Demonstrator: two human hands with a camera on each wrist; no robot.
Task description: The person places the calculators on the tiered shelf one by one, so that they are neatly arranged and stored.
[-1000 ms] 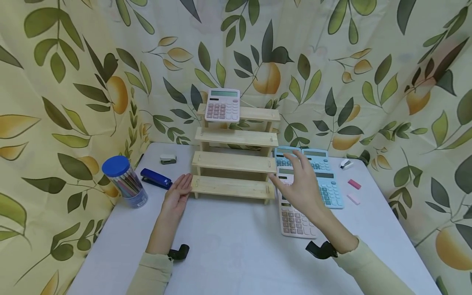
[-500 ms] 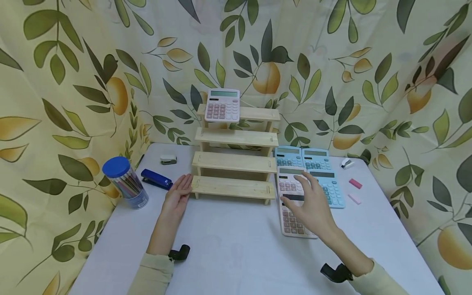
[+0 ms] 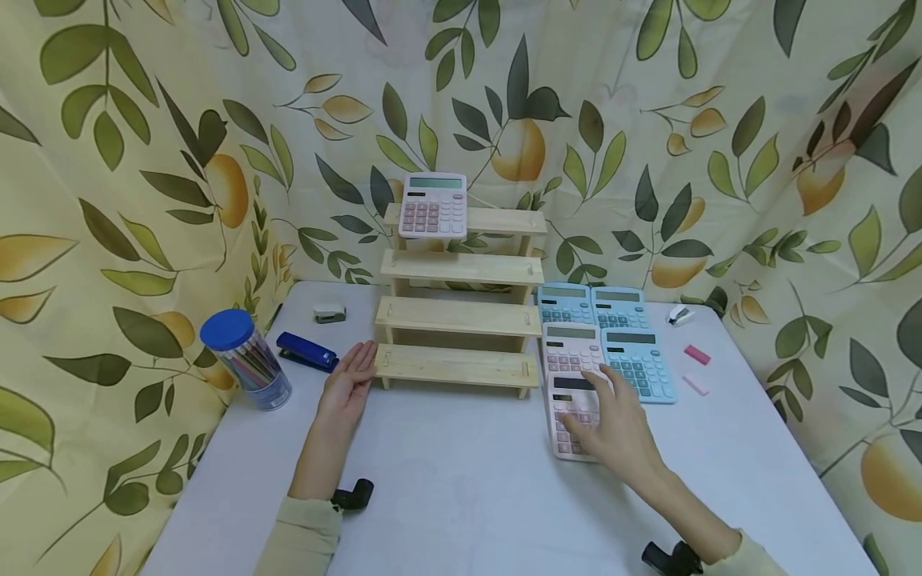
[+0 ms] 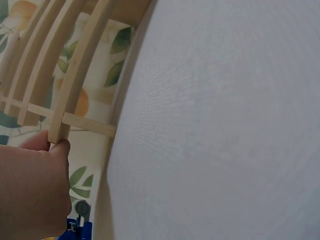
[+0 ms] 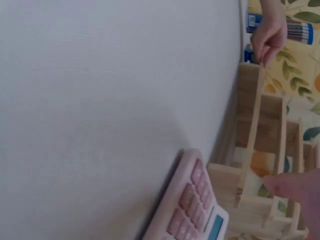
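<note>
A four-step wooden display shelf (image 3: 457, 316) stands at the table's back, a pink calculator (image 3: 434, 210) leaning on its top step. At the lowest step's left end, my left hand (image 3: 342, 396) pinches the plank; in the left wrist view thumb and finger (image 4: 61, 148) lie on either side of it. My right hand (image 3: 621, 424), thumb and fingers spread apart, is over the front pink calculator (image 3: 573, 400), holding nothing. Behind that one lies a second pink calculator (image 3: 569, 340). The right wrist view shows a pink calculator (image 5: 192, 200) below the right thumb (image 5: 285, 185).
Three blue calculators (image 3: 634, 360) lie right of the shelf. Farther right are two pink erasers (image 3: 697, 354) and a small white item (image 3: 679, 314). On the left are a blue stapler (image 3: 307, 352), a small white stapler (image 3: 330, 314) and a blue-lidded jar of pencils (image 3: 248, 360).
My right hand has moved from beside the shelf toward the table's front, down over the front pink calculator. My left hand stays at the shelf's end.
</note>
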